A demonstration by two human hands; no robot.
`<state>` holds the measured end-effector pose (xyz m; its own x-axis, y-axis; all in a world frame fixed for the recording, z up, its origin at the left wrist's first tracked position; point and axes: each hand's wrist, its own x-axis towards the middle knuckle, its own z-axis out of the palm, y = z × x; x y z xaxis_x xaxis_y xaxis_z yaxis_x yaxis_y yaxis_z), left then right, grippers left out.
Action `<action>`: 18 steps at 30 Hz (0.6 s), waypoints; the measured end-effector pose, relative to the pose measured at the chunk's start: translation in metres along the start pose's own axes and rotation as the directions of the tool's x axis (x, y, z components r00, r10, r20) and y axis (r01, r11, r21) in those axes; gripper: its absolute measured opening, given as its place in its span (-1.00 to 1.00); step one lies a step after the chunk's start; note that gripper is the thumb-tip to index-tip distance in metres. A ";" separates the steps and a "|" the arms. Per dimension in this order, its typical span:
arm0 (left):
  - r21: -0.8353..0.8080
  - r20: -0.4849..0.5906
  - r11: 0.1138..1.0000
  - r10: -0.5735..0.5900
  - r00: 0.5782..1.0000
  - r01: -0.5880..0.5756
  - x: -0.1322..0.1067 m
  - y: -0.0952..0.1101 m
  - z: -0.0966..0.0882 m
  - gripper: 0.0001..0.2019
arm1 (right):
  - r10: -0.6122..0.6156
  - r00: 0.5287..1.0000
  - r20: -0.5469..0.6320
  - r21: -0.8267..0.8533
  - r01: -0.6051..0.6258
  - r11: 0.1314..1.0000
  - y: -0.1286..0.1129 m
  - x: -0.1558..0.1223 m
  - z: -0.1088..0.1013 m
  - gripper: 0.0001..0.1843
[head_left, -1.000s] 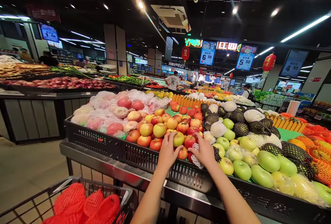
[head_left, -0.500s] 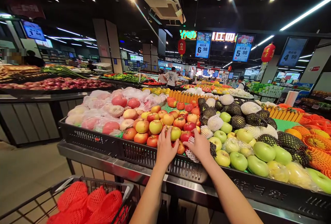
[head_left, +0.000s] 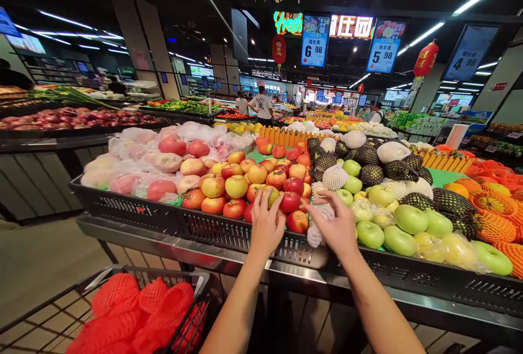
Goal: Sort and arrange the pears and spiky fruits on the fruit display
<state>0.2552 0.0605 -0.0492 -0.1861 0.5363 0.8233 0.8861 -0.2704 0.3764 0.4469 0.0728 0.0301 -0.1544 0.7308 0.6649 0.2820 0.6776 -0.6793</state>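
My left hand [head_left: 267,229] has its fingers curled round a yellow-green apple [head_left: 273,197] at the front of the pile. Right of it, my right hand [head_left: 337,226] has thumb and fingers bent about a white foam net [head_left: 321,226], near the crate's front rim; part of the net is hidden behind the hand. Between the hands lies a red-yellow apple [head_left: 297,222], with a darker red apple [head_left: 290,202] just behind it. Green apples [head_left: 370,234] lie to the right of my right hand.
The black crate [head_left: 229,234] stands on a metal-edged counter. Bagged fruit [head_left: 163,160] fills its left part; black-netted fruit [head_left: 370,152] lies at the back right. A cart [head_left: 200,278] with red-netted items [head_left: 118,299] stands at lower left. People [head_left: 262,104] are farther off.
My right hand and the white foam net have shifted right, away from my left hand, uncovering the red-yellow apple. My left hand remains at the yellow-green apple. The camera view has tilted down slightly.
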 end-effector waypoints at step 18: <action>-0.275 0.650 0.669 -0.400 0.647 0.690 -0.135 0.052 -0.041 -0.53 | 0.721 0.609 0.331 0.437 -0.776 0.455 0.106 -0.249 -0.070 -0.29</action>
<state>0.3093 -0.0585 -0.1228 -0.1990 0.9743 0.1058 0.3479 -0.0307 0.9370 0.5816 -0.0437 -0.1857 -0.2037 0.9609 -0.1876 -0.1654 -0.2227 -0.9608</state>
